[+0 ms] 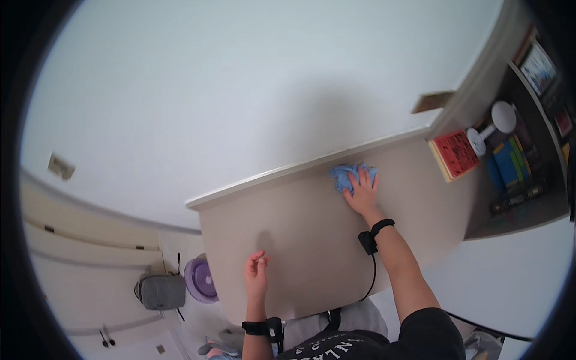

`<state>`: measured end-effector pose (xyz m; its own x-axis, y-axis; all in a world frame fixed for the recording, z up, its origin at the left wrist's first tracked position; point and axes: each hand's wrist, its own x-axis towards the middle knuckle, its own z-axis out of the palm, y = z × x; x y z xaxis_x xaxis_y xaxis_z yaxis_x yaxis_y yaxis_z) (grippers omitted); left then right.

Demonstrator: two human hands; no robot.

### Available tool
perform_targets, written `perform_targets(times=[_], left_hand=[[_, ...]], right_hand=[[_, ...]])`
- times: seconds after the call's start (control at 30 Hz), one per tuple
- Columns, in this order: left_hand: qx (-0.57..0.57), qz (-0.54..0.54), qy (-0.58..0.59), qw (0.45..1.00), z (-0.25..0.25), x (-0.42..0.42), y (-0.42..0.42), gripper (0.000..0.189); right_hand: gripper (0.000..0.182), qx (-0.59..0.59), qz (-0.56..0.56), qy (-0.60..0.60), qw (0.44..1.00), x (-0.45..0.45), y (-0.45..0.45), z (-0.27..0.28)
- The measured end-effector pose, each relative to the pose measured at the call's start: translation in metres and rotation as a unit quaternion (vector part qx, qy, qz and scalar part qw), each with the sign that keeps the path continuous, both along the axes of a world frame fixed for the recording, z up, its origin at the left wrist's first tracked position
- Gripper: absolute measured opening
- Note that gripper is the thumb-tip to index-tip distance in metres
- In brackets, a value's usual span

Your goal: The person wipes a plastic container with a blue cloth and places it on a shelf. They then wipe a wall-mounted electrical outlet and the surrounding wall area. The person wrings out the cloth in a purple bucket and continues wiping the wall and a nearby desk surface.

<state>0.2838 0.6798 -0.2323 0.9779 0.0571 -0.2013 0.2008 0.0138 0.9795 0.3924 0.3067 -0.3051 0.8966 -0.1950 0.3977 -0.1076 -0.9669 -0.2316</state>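
Note:
A crumpled blue cloth lies on the beige desk top, close to the raised strip along the wall. My right hand presses on it from above, palm down with the fingers spread over the cloth. To the left, my left hand is held over the desk near its front left part, fingers loosely curled, with nothing seen in it. Both wrists wear black bands; a cable runs from the device at the right wrist.
At the desk's right end lie stacked books with a red cover, beside a white lamp and a dark shelf holding books. A purple bin and a grey backpack stand on the floor at left. A white wall rises behind.

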Motion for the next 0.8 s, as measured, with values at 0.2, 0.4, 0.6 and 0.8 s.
perform_targets(times=[0.2,0.4,0.6,0.8], left_hand=[[0.033,-0.099,0.015,0.994,-0.011,-0.002,-0.114,0.023],[0.039,-0.187,0.025,0.981,-0.007,-0.007,-0.223,0.024],[0.043,-0.273,0.001,0.961,0.003,-0.014,-0.278,0.025],[0.032,-0.316,-0.039,0.947,0.012,-0.022,-0.266,0.024]], right_hand=[[0.049,-0.006,-0.085,-0.031,0.996,-0.034,-0.16,-0.013],[0.049,0.0,-0.082,-0.024,0.996,-0.103,-0.232,-0.02],[0.047,0.035,-0.112,-0.003,0.993,-0.193,-0.23,0.003],[0.048,0.007,-0.352,-0.006,0.936,-0.257,-0.242,-0.014]])
